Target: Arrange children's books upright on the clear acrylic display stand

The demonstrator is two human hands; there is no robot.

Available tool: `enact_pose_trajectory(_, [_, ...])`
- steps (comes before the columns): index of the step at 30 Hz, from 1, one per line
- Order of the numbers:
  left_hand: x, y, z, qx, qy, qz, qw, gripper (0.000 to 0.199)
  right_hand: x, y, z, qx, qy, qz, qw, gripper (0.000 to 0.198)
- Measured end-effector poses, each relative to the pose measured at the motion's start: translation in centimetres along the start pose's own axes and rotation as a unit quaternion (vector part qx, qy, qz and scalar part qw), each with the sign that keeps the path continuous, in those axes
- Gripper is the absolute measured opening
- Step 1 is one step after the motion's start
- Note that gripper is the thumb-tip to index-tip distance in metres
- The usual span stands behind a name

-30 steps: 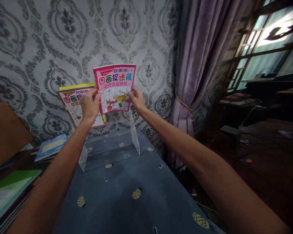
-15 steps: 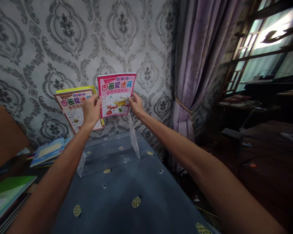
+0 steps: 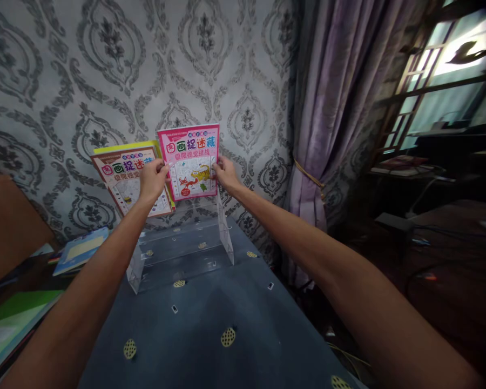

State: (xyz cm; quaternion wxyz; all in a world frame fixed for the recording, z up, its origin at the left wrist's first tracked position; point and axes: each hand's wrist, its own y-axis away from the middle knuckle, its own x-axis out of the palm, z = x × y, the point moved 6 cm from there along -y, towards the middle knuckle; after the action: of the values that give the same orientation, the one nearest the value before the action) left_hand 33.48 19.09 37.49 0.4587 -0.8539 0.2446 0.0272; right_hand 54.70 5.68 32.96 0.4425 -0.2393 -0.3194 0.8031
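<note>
Between my two hands is a pink-covered picture book (image 3: 189, 154), held upright at the top of a clear plastic rack (image 3: 227, 235). My left hand (image 3: 153, 175) pinches its left edge, and my right hand (image 3: 225, 172) grips its right edge. To the left, a brown-bordered book (image 3: 115, 175) leans back in the rack, partly covered by my left hand. Behind it shows the yellow edge of another book (image 3: 125, 146). Whether the pink book's bottom edge touches the rack is hard to tell.
The rack stands on a dark blue tablecloth (image 3: 198, 346) printed with pineapples, against the patterned wall (image 3: 247, 65). Several books, a blue one (image 3: 81, 251) and a green one (image 3: 20, 310) among them, lie at the left near a brown board (image 3: 12, 227). A purple curtain (image 3: 328, 108) hangs at the right.
The pink book has shifted slightly left and lower relative to the rack, and it now stands straighter. Both hands keep hold of it.
</note>
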Motion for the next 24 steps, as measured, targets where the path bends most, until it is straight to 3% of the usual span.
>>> enact_pose_trajectory(3, [-0.1, 0.2, 1.3, -0.015, -0.042, 0.007, 0.999, 0.014, 0.3, 0.4, -0.1, 0.014, 0.048, 0.001, 0.999, 0.032])
enact_pose_trajectory(9, [0.3, 0.7, 1.1, 0.039, -0.232, -0.003, 0.972, 0.01, -0.1, 2.0, -0.1, 0.051, 0.182, 0.021, 0.982, 0.026])
enact_pose_trajectory(15, [1.2, 2.0, 0.3, 0.04, -0.292, 0.016, 0.955, 0.016, -0.5, 2.3, 1.2, 0.069, 0.265, 0.027, 0.961, 0.021])
enact_pose_trajectory(20, [0.5, 2.6, -2.4, 0.069, -0.34, 0.022, 0.938, 0.016, -0.4, 2.4, 2.2, 0.077, 0.305, 0.029, 0.949, 0.021])
enact_pose_trajectory(24, [-1.1, 1.9, -6.3, 0.177, -0.396, -0.028, 0.901, 0.024, -0.4, 2.6, 2.5, 0.089, 0.32, 0.034, 0.943, 0.023])
